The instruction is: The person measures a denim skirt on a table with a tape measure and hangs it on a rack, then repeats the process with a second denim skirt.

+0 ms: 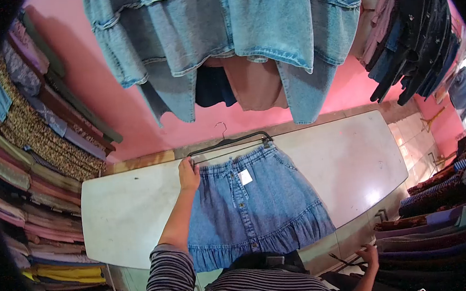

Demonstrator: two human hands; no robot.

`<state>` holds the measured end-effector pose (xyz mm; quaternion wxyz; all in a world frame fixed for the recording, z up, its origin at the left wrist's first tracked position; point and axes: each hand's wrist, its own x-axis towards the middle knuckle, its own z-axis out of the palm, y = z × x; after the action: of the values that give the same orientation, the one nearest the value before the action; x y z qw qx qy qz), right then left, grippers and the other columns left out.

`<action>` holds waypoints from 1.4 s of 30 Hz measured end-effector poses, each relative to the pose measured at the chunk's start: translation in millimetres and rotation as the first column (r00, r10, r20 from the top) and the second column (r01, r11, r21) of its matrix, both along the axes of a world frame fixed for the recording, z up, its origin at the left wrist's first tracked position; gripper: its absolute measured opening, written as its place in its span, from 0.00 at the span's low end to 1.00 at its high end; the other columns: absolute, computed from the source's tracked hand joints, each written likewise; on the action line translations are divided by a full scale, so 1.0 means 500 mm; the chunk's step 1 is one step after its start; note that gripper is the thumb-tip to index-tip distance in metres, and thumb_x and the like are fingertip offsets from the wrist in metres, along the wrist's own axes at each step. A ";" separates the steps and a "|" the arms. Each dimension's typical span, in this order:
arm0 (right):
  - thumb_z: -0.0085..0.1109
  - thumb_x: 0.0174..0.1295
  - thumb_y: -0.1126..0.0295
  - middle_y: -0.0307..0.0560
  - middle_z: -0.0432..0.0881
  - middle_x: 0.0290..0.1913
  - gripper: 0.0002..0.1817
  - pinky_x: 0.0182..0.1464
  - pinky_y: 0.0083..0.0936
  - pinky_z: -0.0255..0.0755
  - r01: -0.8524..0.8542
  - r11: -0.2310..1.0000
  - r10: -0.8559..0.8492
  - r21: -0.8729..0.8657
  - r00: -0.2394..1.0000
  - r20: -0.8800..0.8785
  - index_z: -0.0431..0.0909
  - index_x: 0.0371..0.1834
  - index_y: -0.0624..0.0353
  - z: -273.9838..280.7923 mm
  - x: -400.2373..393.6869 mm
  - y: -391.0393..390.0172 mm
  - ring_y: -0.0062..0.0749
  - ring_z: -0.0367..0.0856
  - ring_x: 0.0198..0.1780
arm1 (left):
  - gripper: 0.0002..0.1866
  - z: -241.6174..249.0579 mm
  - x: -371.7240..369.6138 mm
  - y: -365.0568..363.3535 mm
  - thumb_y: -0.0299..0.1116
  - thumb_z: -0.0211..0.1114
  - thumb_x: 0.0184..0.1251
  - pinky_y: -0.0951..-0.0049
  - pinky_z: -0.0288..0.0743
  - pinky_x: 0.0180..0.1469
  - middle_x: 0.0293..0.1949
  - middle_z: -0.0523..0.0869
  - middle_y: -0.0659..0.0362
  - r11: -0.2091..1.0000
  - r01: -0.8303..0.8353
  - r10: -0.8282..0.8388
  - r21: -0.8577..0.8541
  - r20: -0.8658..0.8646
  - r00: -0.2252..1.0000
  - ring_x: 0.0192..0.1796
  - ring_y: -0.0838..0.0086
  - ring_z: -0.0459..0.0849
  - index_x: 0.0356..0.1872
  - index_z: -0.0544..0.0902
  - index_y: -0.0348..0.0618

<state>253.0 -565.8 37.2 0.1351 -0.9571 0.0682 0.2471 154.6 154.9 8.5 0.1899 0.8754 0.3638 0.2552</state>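
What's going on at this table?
Someone in a striped top is handling a blue denim skirt laid on a white table. Their left hand grips one end of a black hanger at the waistband; the other end meets the waistband's far corner. A white tag shows near the drawstring. The right hand is off the table, low on the right, by something thin and dark; can't tell if it's held.

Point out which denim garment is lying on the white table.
The blue skirt with the white tag, at the left hand; the other denim pieces hang.
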 end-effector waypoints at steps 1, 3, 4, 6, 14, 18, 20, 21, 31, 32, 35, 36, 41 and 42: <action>0.72 0.34 0.61 0.57 0.79 0.35 0.32 0.36 0.32 0.72 -0.019 0.993 0.021 0.118 1.000 -0.012 0.75 0.47 0.61 -0.036 -0.004 0.018 0.39 0.79 0.35 | 0.24 -0.013 0.027 0.011 0.30 0.59 0.55 0.62 0.62 0.55 0.49 0.70 0.45 0.999 0.049 -0.050 -0.008 -0.064 0.997 0.53 0.54 0.67 0.53 0.64 0.36; 0.72 0.35 0.59 0.56 0.80 0.33 0.40 0.35 0.31 0.72 -0.130 0.975 0.135 0.180 0.991 -0.017 0.67 0.55 0.60 -0.074 -0.009 0.090 0.39 0.79 0.35 | 0.27 -0.038 0.071 0.029 0.32 0.57 0.57 0.60 0.58 0.60 0.53 0.68 0.48 0.998 0.066 -0.064 0.014 -0.121 0.991 0.56 0.56 0.65 0.57 0.60 0.39; 0.73 0.35 0.59 0.56 0.80 0.33 0.42 0.35 0.31 0.72 -0.168 0.969 0.177 0.182 0.984 -0.035 0.65 0.57 0.59 -0.076 -0.010 0.142 0.39 0.79 0.35 | 0.27 -0.050 0.087 0.033 0.33 0.56 0.58 0.57 0.54 0.62 0.54 0.67 0.49 0.995 0.066 -0.046 0.073 -0.245 0.968 0.58 0.57 0.65 0.58 0.59 0.40; 0.73 0.35 0.58 0.56 0.80 0.32 0.45 0.37 0.30 0.72 0.016 0.933 0.045 0.359 0.986 -0.161 0.62 0.59 0.61 -0.118 -0.005 0.209 0.39 0.79 0.36 | 0.25 -0.085 0.110 0.050 0.38 0.53 0.59 0.51 0.45 0.65 0.55 0.67 0.52 0.988 0.070 -0.012 0.137 -0.385 0.923 0.61 0.60 0.63 0.58 0.61 0.44; 0.58 0.49 0.67 0.49 0.80 0.38 0.22 0.37 0.30 0.73 -0.210 0.757 0.242 0.619 0.970 0.033 0.70 0.48 0.64 -0.390 0.042 0.226 0.37 0.78 0.36 | 0.18 -0.038 0.108 0.083 0.44 0.62 0.52 0.64 0.69 0.49 0.40 0.77 0.55 0.896 0.169 0.030 0.410 -0.436 0.900 0.44 0.64 0.76 0.38 0.71 0.43; 0.54 0.50 0.69 0.47 0.81 0.32 0.15 0.30 0.27 0.73 0.200 0.706 -0.001 0.680 0.960 -0.282 0.76 0.41 0.62 -0.338 0.022 0.220 0.33 0.79 0.33 | 0.17 0.060 0.045 0.043 0.46 0.62 0.51 0.68 0.73 0.30 0.25 0.78 0.58 0.863 0.235 -0.014 0.447 -0.444 0.896 0.28 0.66 0.79 0.31 0.69 0.46; 0.54 0.50 0.69 0.46 0.80 0.29 0.13 0.25 0.24 0.70 0.265 0.731 -0.051 0.630 0.941 -0.336 0.77 0.38 0.61 -0.333 0.018 0.201 0.29 0.78 0.28 | 0.16 0.106 0.007 0.010 0.46 0.62 0.51 0.68 0.73 0.26 0.21 0.77 0.59 0.849 0.244 -0.057 0.469 -0.377 0.924 0.24 0.66 0.79 0.29 0.68 0.46; 0.54 0.51 0.68 0.44 0.80 0.25 0.11 0.20 0.21 0.67 0.331 0.750 -0.109 0.572 0.916 -0.387 0.78 0.35 0.61 -0.327 0.013 0.192 0.25 0.76 0.23 | 0.16 0.131 -0.017 -0.014 0.46 0.62 0.51 0.68 0.72 0.26 0.21 0.77 0.58 0.861 0.220 -0.049 0.459 -0.355 0.934 0.24 0.66 0.79 0.29 0.69 0.46; 0.47 0.58 0.63 0.39 0.73 0.27 0.10 0.17 0.19 0.60 0.483 0.209 -0.788 0.850 0.598 -0.147 0.73 0.39 0.54 -0.367 -0.082 0.036 0.25 0.71 0.22 | 0.17 0.279 -0.275 -0.283 0.47 0.56 0.56 0.65 0.64 0.23 0.20 0.71 0.57 0.758 0.024 0.011 0.651 -0.050 0.999 0.22 0.62 0.72 0.22 0.69 0.43; 0.46 0.59 0.64 0.41 0.75 0.30 0.11 0.20 0.22 0.66 0.431 0.171 -0.865 0.886 0.496 -0.075 0.73 0.40 0.57 -0.387 -0.073 0.000 0.28 0.73 0.25 | 0.17 0.274 -0.296 -0.307 0.47 0.56 0.56 0.65 0.64 0.23 0.20 0.71 0.57 0.758 0.014 0.022 0.652 -0.046 0.999 0.22 0.62 0.72 0.22 0.69 0.43; 0.46 0.60 0.65 0.43 0.76 0.32 0.11 0.24 0.23 0.68 0.235 0.365 -0.898 0.901 0.343 0.274 0.72 0.41 0.58 -0.323 0.013 -0.033 0.31 0.74 0.28 | 0.20 0.249 -0.339 -0.361 0.50 0.48 0.61 0.65 0.61 0.21 0.19 0.70 0.56 0.800 0.007 -0.011 0.600 0.004 1.000 0.21 0.62 0.71 0.21 0.69 0.42; 0.46 0.60 0.66 0.44 0.76 0.33 0.12 0.26 0.24 0.69 0.159 0.467 -0.875 0.870 0.229 0.427 0.72 0.41 0.59 -0.279 0.069 -0.064 0.32 0.75 0.29 | 0.19 0.249 -0.344 -0.370 0.47 0.48 0.61 0.65 0.62 0.21 0.18 0.70 0.55 0.814 -0.025 0.000 0.581 0.043 0.999 0.21 0.61 0.71 0.21 0.69 0.42; 0.45 0.61 0.70 0.53 0.78 0.42 0.13 0.48 0.29 0.70 0.125 0.863 -0.441 0.489 -0.283 0.852 0.71 0.45 0.67 -0.006 0.357 0.026 0.41 0.76 0.42 | 0.13 0.260 -0.373 -0.362 0.38 0.51 0.60 0.63 0.64 0.23 0.19 0.72 0.51 0.887 -0.222 0.156 0.404 0.190 0.969 0.21 0.57 0.72 0.23 0.70 0.39; 0.47 0.61 0.68 0.55 0.78 0.42 0.15 0.46 0.30 0.71 -0.078 0.856 -0.515 0.512 -0.230 0.826 0.71 0.46 0.67 0.094 0.402 0.120 0.42 0.77 0.41 | 0.11 0.266 -0.379 -0.354 0.35 0.51 0.60 0.62 0.64 0.24 0.19 0.73 0.50 0.898 -0.317 0.249 0.304 0.243 0.938 0.22 0.55 0.73 0.24 0.70 0.38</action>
<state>454.0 -505.9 84.4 0.3636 -0.7132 0.0664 -0.5956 -34.8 -22.3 141.5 0.0327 0.8026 0.4178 0.4245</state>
